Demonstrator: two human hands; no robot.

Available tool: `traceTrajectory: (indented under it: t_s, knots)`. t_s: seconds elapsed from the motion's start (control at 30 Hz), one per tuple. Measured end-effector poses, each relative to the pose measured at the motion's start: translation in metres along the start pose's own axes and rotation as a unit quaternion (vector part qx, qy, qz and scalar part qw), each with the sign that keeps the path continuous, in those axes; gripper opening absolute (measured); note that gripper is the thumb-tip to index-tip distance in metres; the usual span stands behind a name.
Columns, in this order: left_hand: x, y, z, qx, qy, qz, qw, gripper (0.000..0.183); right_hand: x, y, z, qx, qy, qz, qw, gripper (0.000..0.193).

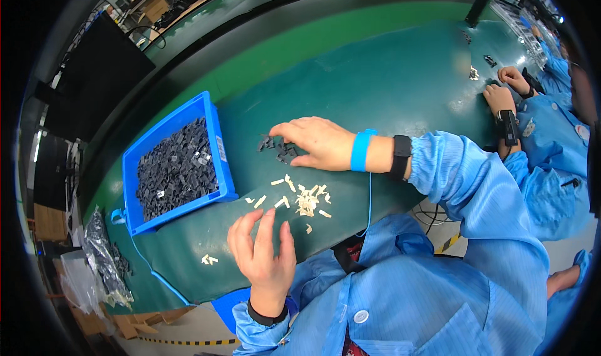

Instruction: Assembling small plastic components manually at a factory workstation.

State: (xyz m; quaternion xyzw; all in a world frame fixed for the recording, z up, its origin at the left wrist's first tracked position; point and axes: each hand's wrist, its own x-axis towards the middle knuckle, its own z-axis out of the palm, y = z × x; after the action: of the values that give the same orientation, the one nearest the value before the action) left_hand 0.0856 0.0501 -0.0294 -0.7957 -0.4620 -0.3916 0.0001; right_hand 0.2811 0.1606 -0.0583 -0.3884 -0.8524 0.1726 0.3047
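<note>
My left hand (263,249) is raised palm-up at the near edge of the green table, fingers apart, with nothing seen in it. Its fingertips are just short of a loose pile of small cream-coloured pieces (307,203); a few more lie scattered around the pile. Farther off, my right hand (322,144) reaches over a small heap of black plastic parts (285,152). Thumb and forefinger are apart on either side of the heap, and the other fingers are partly hidden. A blue wrist strap (361,151) circles that wrist.
To the left, a blue bin (227,179) holds many black parts. Beside it lies a clear plastic bag (103,256) with dark contents. A blue cord (164,282) hangs over the near table edge. At the right, a co-worker's hands (501,96) rest at the same table.
</note>
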Motion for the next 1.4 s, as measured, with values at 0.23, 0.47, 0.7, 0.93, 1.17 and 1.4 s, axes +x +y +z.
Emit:
traceTrajectory:
  t_s: [0.23,0.47,0.7,0.93,1.17,1.4]
  knots:
    - [0.002,-0.002,0.007,-0.043,-0.002,0.019,0.999,0.034,-0.005,-0.003,-0.012,-0.063,-0.021,0.026,0.997,0.043]
    - [0.007,0.014,-0.021,-0.101,0.007,-0.012,0.995,0.022,0.001,-0.003,0.022,-0.046,0.041,-0.005,0.998,0.041]
    - [0.014,0.021,-0.021,-0.572,-0.091,-0.356,0.733,0.029,-0.012,-0.072,-0.015,0.389,0.149,0.078,0.906,0.047]
    - [0.022,0.038,-0.031,-0.777,-0.122,-0.344,0.513,0.029,-0.034,-0.124,-0.034,0.174,0.327,-0.123,0.921,0.033]
    - [0.027,0.048,-0.037,-0.778,-0.117,-0.4,0.469,0.025,-0.037,-0.122,-0.038,0.041,0.366,-0.25,0.896,0.022]
    - [0.012,0.037,-0.036,-0.762,-0.113,-0.397,0.499,0.022,-0.048,-0.128,-0.034,-0.02,0.344,-0.271,0.899,0.018]
